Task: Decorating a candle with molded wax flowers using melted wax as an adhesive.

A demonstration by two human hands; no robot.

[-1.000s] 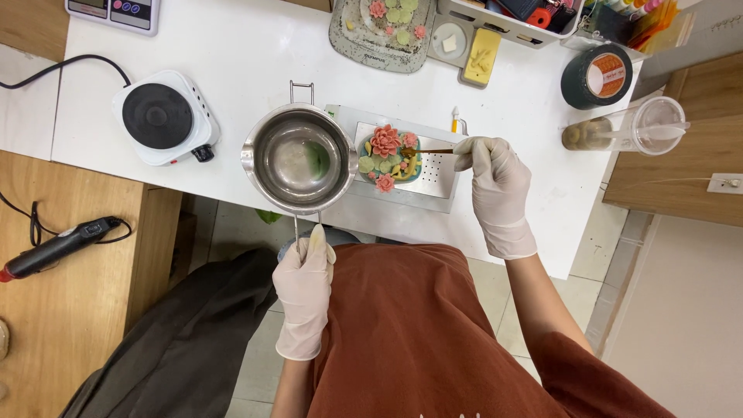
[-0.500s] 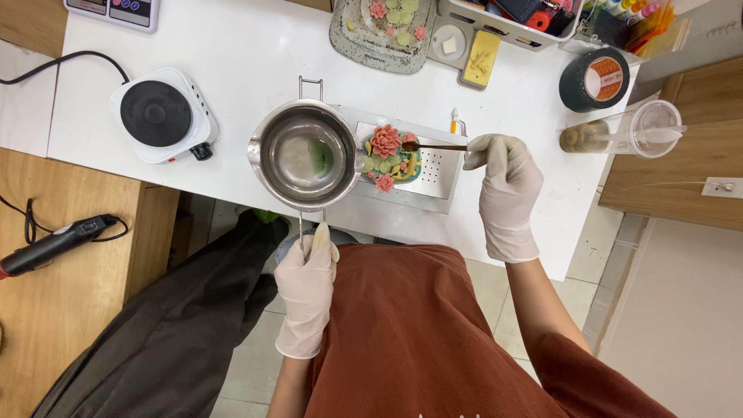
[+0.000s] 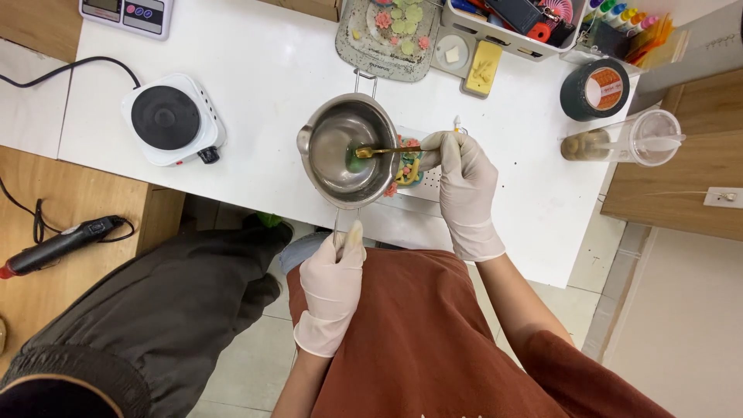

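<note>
Now left hand [image 3: 333, 286] grips the pot [image 3: 350, 151] handle; right hand [image 3: 464, 190] pinches a spoon [image 3: 383, 151] reaching left into the pot

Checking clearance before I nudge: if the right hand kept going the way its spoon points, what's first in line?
The right hand points its gold spoon leftward into the steel pot; probably the green liquid, though depth is unclear.

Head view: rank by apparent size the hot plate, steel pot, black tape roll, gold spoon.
1. White hot plate and steel pot: look alike in size, and the pot is lifted nearer the camera, so no ranking between them.
2. Black tape roll.
3. Gold spoon, smallest, held by the right hand.
</note>
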